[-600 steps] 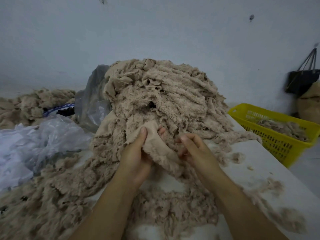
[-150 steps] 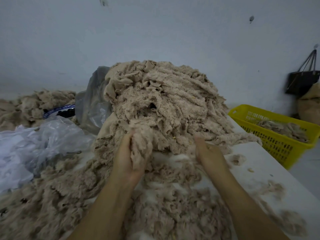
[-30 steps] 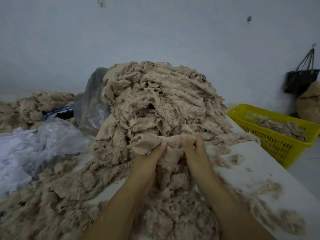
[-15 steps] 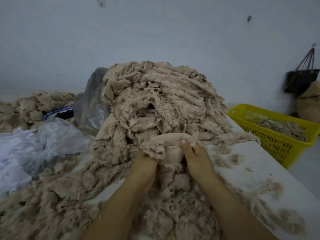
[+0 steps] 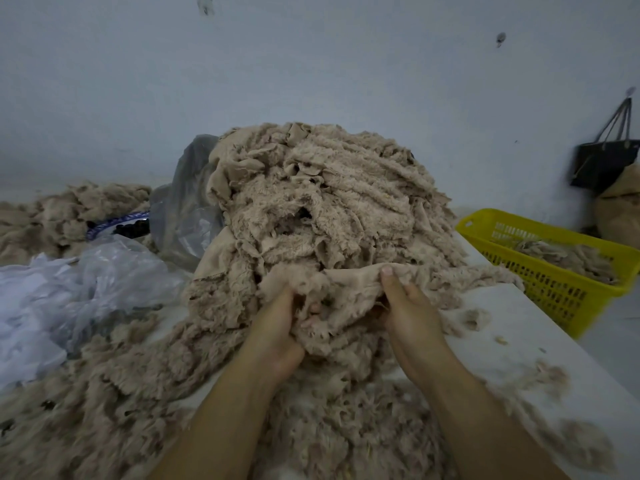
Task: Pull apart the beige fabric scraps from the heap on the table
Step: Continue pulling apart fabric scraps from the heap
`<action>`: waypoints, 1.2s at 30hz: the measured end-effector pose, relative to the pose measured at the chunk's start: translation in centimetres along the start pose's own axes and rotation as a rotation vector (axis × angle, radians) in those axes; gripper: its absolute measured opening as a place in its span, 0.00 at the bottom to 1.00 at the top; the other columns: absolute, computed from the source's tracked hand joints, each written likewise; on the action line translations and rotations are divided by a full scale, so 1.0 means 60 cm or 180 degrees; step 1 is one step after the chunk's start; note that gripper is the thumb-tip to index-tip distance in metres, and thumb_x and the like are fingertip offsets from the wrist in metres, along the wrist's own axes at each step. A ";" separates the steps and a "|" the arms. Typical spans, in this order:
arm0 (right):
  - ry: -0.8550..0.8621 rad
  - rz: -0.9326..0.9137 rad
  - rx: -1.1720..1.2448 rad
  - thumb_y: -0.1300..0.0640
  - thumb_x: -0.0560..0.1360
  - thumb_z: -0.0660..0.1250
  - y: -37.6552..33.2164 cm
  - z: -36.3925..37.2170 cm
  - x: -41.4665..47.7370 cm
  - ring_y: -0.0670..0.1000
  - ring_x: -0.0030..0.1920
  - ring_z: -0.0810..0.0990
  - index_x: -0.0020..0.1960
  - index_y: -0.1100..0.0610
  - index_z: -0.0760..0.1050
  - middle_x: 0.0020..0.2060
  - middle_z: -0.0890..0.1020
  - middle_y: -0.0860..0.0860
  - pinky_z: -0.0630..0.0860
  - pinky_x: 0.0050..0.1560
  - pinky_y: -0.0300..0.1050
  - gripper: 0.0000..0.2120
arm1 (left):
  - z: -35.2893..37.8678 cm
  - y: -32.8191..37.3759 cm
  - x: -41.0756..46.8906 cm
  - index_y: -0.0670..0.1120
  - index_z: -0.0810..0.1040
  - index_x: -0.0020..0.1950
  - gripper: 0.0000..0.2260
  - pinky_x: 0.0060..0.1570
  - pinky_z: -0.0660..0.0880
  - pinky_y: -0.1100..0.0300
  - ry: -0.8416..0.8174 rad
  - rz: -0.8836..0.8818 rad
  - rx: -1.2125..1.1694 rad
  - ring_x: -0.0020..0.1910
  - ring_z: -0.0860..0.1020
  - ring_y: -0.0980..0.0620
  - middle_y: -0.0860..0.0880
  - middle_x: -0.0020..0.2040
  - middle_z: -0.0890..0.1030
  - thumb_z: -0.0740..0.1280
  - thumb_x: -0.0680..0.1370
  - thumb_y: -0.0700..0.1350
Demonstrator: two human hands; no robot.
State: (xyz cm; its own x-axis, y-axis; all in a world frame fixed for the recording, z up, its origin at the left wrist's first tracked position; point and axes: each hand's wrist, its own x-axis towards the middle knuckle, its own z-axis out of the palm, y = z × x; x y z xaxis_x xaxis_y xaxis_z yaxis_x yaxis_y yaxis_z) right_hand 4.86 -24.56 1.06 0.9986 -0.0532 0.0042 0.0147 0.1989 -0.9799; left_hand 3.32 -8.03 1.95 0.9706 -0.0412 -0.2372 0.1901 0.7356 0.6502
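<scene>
At 6 o'clock of the heap (image 5: pixel 329 202), on table (image 5: pixel 502 344): beige fabric scrap (image 5: pixel 346 303), gripped at 9 o'clock end by left hand (image 5: pixel 277 327), pinched at 3 o'clock by right hand (image 5: pixel 410 315). Yellow basket (image 5: pixel 561 296) off at 3 o'clock.

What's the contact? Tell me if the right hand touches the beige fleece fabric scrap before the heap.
Touching. Head view: the right hand pinches the beige fleece fabric scrap at its top edge.
</scene>
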 end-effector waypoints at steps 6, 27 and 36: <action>-0.0518 -0.0111 0.0008 0.44 0.78 0.63 0.003 0.006 -0.006 0.52 0.56 0.83 0.54 0.54 0.83 0.52 0.86 0.52 0.74 0.66 0.58 0.17 | 0.003 0.000 -0.010 0.38 0.84 0.42 0.15 0.21 0.69 0.66 -0.0455 -0.0387 0.0047 0.25 0.72 0.55 0.46 0.34 0.78 0.62 0.78 0.46; -0.0009 -0.0078 -0.1081 0.44 0.80 0.59 -0.011 -0.009 -0.008 0.39 0.38 0.78 0.37 0.41 0.83 0.44 0.82 0.43 0.75 0.41 0.41 0.18 | 0.002 0.021 -0.011 0.38 0.87 0.44 0.10 0.40 0.80 0.65 -0.0518 0.0304 -0.0485 0.38 0.80 0.54 0.43 0.41 0.82 0.68 0.69 0.40; -0.0637 -0.0464 -0.0690 0.43 0.78 0.65 -0.002 0.011 -0.019 0.55 0.39 0.79 0.43 0.51 0.80 0.40 0.81 0.57 0.76 0.45 0.53 0.14 | 0.006 -0.012 -0.017 0.46 0.88 0.47 0.08 0.41 0.81 0.60 -0.0509 0.0575 0.0973 0.46 0.85 0.50 0.43 0.48 0.86 0.70 0.71 0.43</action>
State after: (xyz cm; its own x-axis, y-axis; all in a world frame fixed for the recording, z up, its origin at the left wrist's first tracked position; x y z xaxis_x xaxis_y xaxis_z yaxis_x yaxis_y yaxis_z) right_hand 3.75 -23.89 1.33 0.9773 0.1319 0.1655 0.1683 -0.0108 -0.9857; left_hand 2.26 -8.73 1.98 0.9986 -0.0520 0.0005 0.0259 0.5063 0.8620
